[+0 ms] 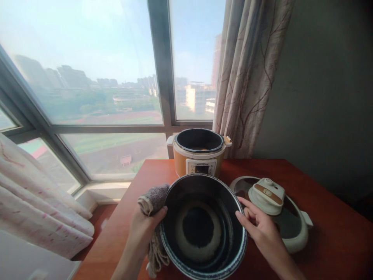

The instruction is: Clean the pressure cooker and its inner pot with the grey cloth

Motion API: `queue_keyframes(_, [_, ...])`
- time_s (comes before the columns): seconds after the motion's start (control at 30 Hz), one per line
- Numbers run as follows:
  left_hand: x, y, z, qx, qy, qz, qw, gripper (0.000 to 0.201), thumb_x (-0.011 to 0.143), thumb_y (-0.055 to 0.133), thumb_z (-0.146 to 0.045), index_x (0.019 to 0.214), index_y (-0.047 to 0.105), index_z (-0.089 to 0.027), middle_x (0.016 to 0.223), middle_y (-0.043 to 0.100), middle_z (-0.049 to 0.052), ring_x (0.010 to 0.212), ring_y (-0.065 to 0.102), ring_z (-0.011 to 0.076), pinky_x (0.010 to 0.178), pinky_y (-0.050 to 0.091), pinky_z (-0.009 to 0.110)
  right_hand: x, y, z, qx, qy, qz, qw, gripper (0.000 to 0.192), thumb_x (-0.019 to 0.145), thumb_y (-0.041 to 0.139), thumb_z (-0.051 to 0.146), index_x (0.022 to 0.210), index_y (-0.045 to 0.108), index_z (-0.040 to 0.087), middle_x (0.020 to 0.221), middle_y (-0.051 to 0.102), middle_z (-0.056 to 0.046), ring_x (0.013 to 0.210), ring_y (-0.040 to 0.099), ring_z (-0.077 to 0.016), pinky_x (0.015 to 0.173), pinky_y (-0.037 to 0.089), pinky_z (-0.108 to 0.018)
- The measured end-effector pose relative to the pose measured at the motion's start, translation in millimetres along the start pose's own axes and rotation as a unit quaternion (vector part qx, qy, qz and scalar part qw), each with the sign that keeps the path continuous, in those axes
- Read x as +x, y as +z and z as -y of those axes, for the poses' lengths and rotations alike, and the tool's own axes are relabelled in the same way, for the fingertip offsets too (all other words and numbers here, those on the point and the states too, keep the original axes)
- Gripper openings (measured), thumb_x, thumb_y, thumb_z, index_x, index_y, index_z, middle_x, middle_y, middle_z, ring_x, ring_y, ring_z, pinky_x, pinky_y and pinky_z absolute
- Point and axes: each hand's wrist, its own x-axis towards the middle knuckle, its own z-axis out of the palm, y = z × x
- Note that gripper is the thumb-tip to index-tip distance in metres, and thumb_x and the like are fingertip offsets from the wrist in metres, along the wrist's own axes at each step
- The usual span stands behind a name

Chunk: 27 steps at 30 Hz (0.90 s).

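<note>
Both my hands grip a black inner pot (230,241), tilted so its dark inside with a pale ring at the bottom faces me. My left hand (145,225) clasps the pot's left rim along with a grey-brown cloth (155,196), which also hangs below that hand. On the right rim, my right hand (258,223) pinches the edge between thumb and fingers. Just behind the pot stands the orange and white pressure cooker body (179,159), uncovered, its front panel partly hidden. Beside my right hand lies the cooker's lid (295,227), with a raised white and brown handle on top.
Everything stands on a reddish-brown wooden table (329,241). Large windows (101,58) rise behind and to the left. One curtain (247,77) hangs behind the cooker, another (37,202) at the left. A white surface (29,256) sits at lower left.
</note>
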Motion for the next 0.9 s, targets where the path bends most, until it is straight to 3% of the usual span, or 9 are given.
queue_keyframes(0.23, [4.8, 1.1, 7.0, -0.007, -0.022, -0.005, 1.0, 0.061, 0.06, 0.086, -0.028, 0.119, 0.073, -0.016, 0.111, 0.078, 0.011, 0.124, 0.063, 0.0362, 0.107, 0.05, 0.045, 3.4, -0.4, -1.4, 0.001, 0.003, 0.005, 1.0, 0.065, 0.086, 0.064, 0.055, 0.134, 0.06, 0.011, 0.069, 0.041, 0.006, 0.065, 0.045, -0.0151, 0.067, 0.041, -0.03])
queue_keyframes(0.5, [5.5, -4.0, 13.7, -0.012, -0.039, -0.002, 0.999, 0.059, 0.063, 0.088, -0.036, 0.115, 0.072, -0.015, 0.118, 0.075, 0.013, 0.122, 0.064, 0.0363, 0.102, 0.054, 0.043, 4.5, -6.0, 3.7, -0.037, -0.008, 0.037, 0.999, 0.062, 0.09, 0.059, 0.056, 0.134, 0.06, 0.014, 0.067, 0.045, 0.005, 0.064, 0.05, -0.0158, 0.066, 0.044, -0.031])
queue_keyframes(0.57, [5.4, -8.8, 7.8, -0.013, -0.053, -0.007, 0.998, 0.057, 0.062, 0.089, -0.037, 0.111, 0.073, -0.014, 0.116, 0.076, 0.014, 0.117, 0.068, 0.0368, 0.095, 0.057, 0.042, 6.7, -14.3, 5.0, -0.079, -0.017, 0.04, 0.996, 0.059, 0.089, 0.059, 0.057, 0.131, 0.063, 0.016, 0.066, 0.05, 0.004, 0.063, 0.054, -0.0172, 0.067, 0.047, -0.032])
queue_keyframes(0.63, [5.4, -14.2, -2.1, -0.022, -0.063, -0.03, 0.997, 0.058, 0.061, 0.09, -0.038, 0.111, 0.072, -0.015, 0.111, 0.077, 0.013, 0.106, 0.072, 0.0358, 0.085, 0.061, 0.04, 9.3, -24.3, 9.0, -0.127, -0.036, 0.006, 0.991, 0.054, 0.087, 0.061, 0.058, 0.124, 0.068, 0.019, 0.069, 0.058, 0.001, 0.066, 0.059, -0.0199, 0.069, 0.05, -0.034])
queue_keyframes(0.77, [5.0, -18.7, -30.6, -0.06, -0.047, -0.103, 0.992, 0.064, 0.059, 0.09, -0.04, 0.115, 0.068, -0.017, 0.093, 0.079, 0.008, 0.078, 0.076, 0.0297, 0.065, 0.062, 0.035, 7.8, -34.1, 31.9, -0.131, -0.079, -0.088, 0.984, 0.049, 0.088, 0.06, 0.059, 0.122, 0.068, 0.025, 0.096, 0.073, -0.008, 0.087, 0.069, -0.0266, 0.075, 0.055, -0.037])
queue_keyframes(0.83, [3.2, -13.7, -47.6, -0.069, -0.017, -0.115, 0.991, 0.066, 0.058, 0.09, -0.042, 0.115, 0.068, -0.016, 0.086, 0.077, 0.005, 0.071, 0.075, 0.0274, 0.06, 0.061, 0.033, 0.5, -27.3, 50.6, -0.069, -0.094, -0.068, 0.991, 0.049, 0.09, 0.057, 0.06, 0.124, 0.067, 0.027, 0.114, 0.072, -0.01, 0.102, 0.068, -0.0285, 0.084, 0.056, -0.038])
queue_keyframes(0.9, [-0.5, -2.2, -64.9, -0.05, 0.021, -0.12, 0.991, 0.065, 0.057, 0.089, -0.044, 0.113, 0.069, -0.016, 0.084, 0.076, 0.004, 0.074, 0.074, 0.0277, 0.06, 0.06, 0.032, -10.4, -11.6, 71.0, 0.0, -0.112, 0.0, 0.994, 0.051, 0.092, 0.054, 0.062, 0.127, 0.067, 0.028, 0.128, 0.068, -0.011, 0.116, 0.064, -0.0299, 0.097, 0.053, -0.042])
